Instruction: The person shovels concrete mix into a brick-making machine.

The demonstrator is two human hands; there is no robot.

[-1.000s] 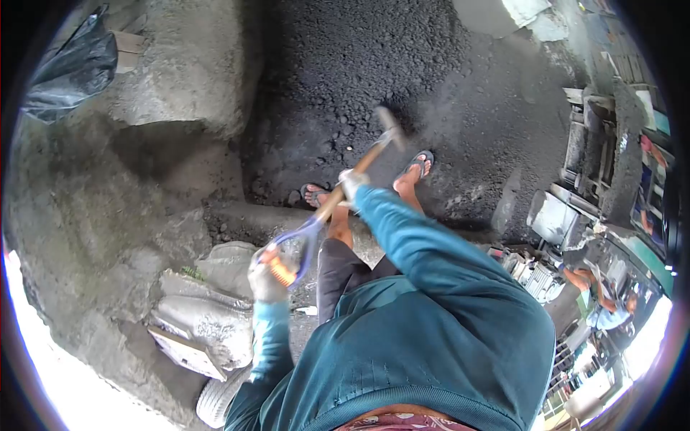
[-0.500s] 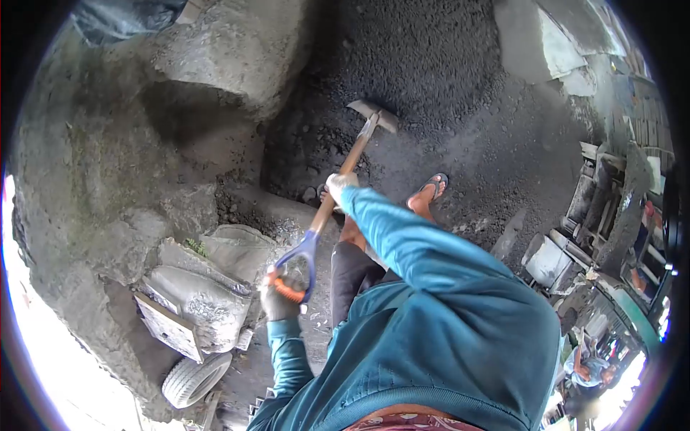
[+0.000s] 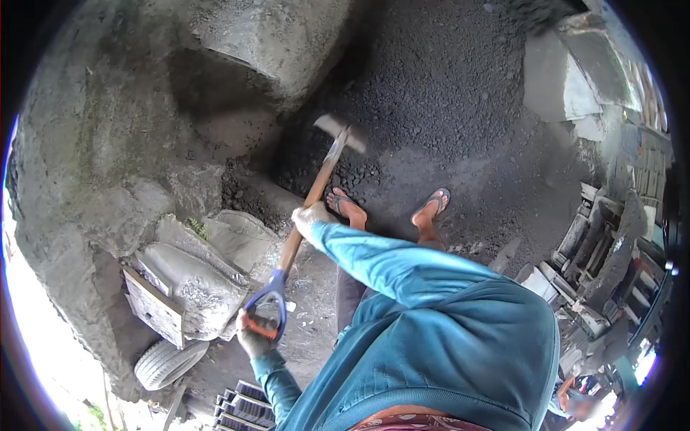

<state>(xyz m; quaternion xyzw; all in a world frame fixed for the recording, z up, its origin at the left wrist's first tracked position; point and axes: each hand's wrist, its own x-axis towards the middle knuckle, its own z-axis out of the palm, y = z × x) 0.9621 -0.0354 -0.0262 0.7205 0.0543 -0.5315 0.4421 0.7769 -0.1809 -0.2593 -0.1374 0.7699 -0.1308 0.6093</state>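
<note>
A shovel (image 3: 314, 190) with a wooden shaft and a blue D-shaped handle slants across the middle. My left hand (image 3: 255, 336), in a pale glove, is closed round the orange grip at its lower end. Higher on the wooden shaft, my right hand (image 3: 309, 217) is wrapped round it, gloved too. The slightly blurred metal blade (image 3: 341, 133) is over dark gravel (image 3: 445, 79), ahead of my sandalled feet (image 3: 431, 206). Whether the blade touches the ground cannot be made out.
Rough concrete blocks (image 3: 266, 36) rise at the upper left. Worn slabs (image 3: 194, 276), a tire (image 3: 169, 363) and stacked dark trays (image 3: 244, 406) lie at the lower left. Wood and rubble (image 3: 586, 244) line the right side, where another person (image 3: 564, 395) is partly visible.
Both hands and the shovel have moved left in view, and the blade is a little lower. The view has shifted, and my left foot now shows fully beside the shaft.
</note>
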